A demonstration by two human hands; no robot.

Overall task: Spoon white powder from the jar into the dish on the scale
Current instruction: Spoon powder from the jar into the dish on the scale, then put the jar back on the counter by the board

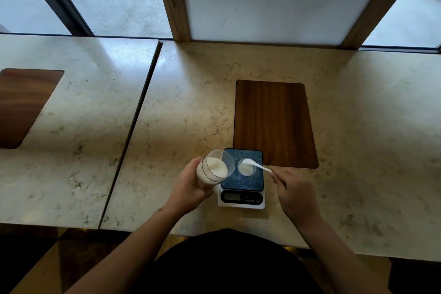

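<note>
Person: black top over torso; forearms bare, no sleeves showing; left hand and right hand ungloved.

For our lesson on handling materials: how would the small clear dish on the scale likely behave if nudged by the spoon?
The dish looks small and thin, so probably light and easily slid across the scale. The platform seems glossy, suggesting little grip. It holds only a little powder, so the spoon in the right hand could likely tip it.
</note>
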